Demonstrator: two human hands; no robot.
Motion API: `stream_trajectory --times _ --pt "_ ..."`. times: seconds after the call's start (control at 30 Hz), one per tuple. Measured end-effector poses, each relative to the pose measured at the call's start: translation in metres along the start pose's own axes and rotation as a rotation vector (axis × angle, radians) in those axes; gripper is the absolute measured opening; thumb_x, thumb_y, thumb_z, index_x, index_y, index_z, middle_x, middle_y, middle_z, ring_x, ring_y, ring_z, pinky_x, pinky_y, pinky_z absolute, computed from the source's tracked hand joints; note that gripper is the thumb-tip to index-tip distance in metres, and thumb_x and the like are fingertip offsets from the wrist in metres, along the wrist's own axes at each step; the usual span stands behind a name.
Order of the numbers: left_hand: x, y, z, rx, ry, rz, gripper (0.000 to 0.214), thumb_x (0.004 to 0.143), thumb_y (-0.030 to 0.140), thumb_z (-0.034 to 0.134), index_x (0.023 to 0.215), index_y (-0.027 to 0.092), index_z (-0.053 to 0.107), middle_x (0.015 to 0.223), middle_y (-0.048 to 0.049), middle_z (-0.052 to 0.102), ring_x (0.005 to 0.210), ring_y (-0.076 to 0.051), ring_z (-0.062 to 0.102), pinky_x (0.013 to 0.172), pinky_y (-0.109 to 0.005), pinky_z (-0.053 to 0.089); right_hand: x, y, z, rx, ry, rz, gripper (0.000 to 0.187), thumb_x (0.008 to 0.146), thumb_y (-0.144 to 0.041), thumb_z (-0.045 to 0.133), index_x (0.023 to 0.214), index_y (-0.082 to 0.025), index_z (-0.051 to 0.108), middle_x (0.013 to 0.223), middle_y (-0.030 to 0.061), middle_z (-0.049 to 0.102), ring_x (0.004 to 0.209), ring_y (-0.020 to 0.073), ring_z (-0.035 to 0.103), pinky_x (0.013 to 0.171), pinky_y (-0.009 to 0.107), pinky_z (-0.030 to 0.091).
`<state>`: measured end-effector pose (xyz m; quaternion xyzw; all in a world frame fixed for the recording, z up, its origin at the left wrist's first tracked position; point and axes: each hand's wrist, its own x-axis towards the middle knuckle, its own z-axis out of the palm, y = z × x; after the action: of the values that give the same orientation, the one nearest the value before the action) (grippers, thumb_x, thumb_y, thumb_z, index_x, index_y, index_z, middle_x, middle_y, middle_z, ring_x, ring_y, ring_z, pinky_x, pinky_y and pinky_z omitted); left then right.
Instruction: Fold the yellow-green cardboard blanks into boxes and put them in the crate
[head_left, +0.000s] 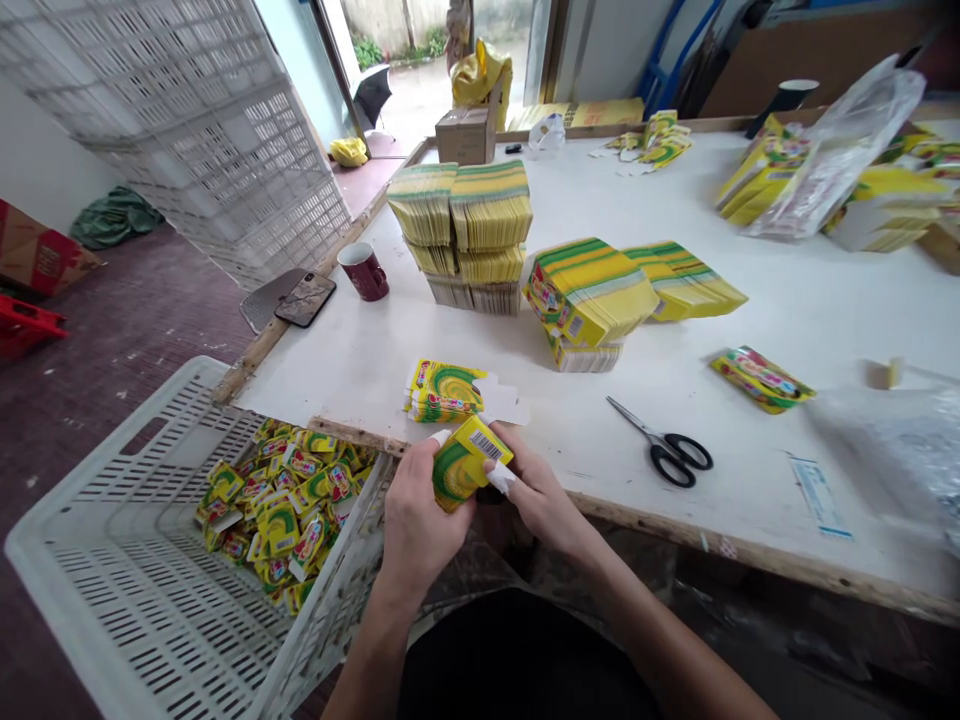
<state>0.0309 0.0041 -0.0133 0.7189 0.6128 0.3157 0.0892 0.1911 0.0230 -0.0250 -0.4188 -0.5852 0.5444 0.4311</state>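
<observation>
Your left hand and right hand grip a box by the table edge, lower centre, clear of scissors.

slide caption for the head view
Left hand and right hand hold a crayon box beside a white plastic crate of similar boxes.

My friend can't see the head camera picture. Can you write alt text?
A person's left hand and right hand hold a yellow box at a white table. Carton stacks stand beyond, scissors lie to the right, and a white crate at left holds similar boxes.
</observation>
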Motion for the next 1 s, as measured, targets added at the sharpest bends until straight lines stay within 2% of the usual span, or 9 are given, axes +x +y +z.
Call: stream_trajectory --times 0.07,0.17,0.33,0.47,0.6,0.8,0.9,1.0 --pt "-0.002 0.000 0.003 0.014 0.008 0.010 0.051 0.070 0.023 0.069 0.116 0.016 0.047 0.104 -0.0128 0.064 0.099 -0.029 0.063 0.085 -0.041 0.053 0.001 -0.001 0.002 -0.042 0.048 0.015 0.045 0.093 -0.036 0.046 0.134 -0.016 0.049 0.127 0.0121 0.062 0.111 0.0254 0.061 0.094 0.039 0.049" --pt "-0.004 -0.002 0.005 0.002 0.024 -0.007 0.053 0.071 0.024 0.068 0.119 0.016 0.046 0.106 -0.0138 0.063 0.100 -0.029 0.063 0.085 -0.042 0.053 0.001 0.000 0.002 -0.088 0.062 -0.015 0.043 0.093 -0.038 0.045 0.131 -0.017 0.052 0.123 0.0117 0.064 0.103 0.0245 0.064 0.091 0.039 0.051" --pt "-0.004 -0.006 0.005 -0.073 -0.037 -0.007 0.057 0.069 0.020 0.066 0.122 0.017 0.046 0.111 -0.0124 0.063 0.102 -0.028 0.062 0.087 -0.041 0.052 0.000 0.008 -0.007 0.028 -0.089 -0.088 0.055 0.095 -0.052 0.039 0.139 -0.020 0.042 0.143 0.0115 0.048 0.129 0.0262 0.048 0.105 0.042 0.041" --pt "-0.005 -0.007 0.006 -0.033 -0.027 0.045 0.056 0.072 0.023 0.066 0.124 0.018 0.047 0.116 -0.0131 0.063 0.106 -0.029 0.061 0.090 -0.043 0.051 -0.001 0.005 -0.008 -0.111 -0.054 -0.044 0.052 0.098 -0.047 0.035 0.141 -0.018 0.039 0.143 0.0140 0.049 0.128 0.0251 0.050 0.106 0.042 0.041" --pt "-0.007 -0.005 0.008 0.029 0.002 0.082 0.056 0.073 0.024 0.067 0.124 0.016 0.047 0.114 -0.0146 0.063 0.105 -0.030 0.061 0.089 -0.045 0.051 0.001 -0.007 -0.005 -0.262 -0.029 -0.032 0.048 0.099 -0.039 0.034 0.139 -0.015 0.042 0.129 0.0149 0.061 0.116 0.0255 0.059 0.097 0.042 0.048" --pt "-0.010 0.000 0.009 0.033 -0.023 0.071 0.055 0.074 0.021 0.066 0.125 0.017 0.044 0.114 -0.0150 0.061 0.107 -0.031 0.059 0.089 -0.046 0.051 0.002 -0.012 0.000 -0.449 0.116 -0.026 0.038 0.097 -0.029 0.034 0.120 -0.015 0.061 0.102 0.0132 0.074 0.081 0.0242 0.070 0.071 0.036 0.054" --pt "-0.010 0.000 0.009 0.042 -0.031 0.072 0.056 0.073 0.020 0.066 0.125 0.018 0.044 0.114 -0.0142 0.061 0.107 -0.031 0.059 0.089 -0.046 0.050 0.002 -0.010 0.001 -0.519 0.134 -0.030 0.038 0.095 -0.027 0.035 0.119 -0.014 0.062 0.099 0.0140 0.074 0.078 0.0245 0.071 0.068 0.035 0.054" --pt "-0.010 -0.002 0.010 0.052 -0.030 0.099 0.058 0.072 0.019 0.066 0.125 0.019 0.044 0.115 -0.0136 0.060 0.107 -0.031 0.058 0.090 -0.046 0.050 0.006 -0.011 -0.002 -0.577 0.079 -0.019 0.038 0.095 -0.026 0.035 0.122 -0.014 0.060 0.103 0.0141 0.074 0.081 0.0245 0.071 0.068 0.034 0.053"
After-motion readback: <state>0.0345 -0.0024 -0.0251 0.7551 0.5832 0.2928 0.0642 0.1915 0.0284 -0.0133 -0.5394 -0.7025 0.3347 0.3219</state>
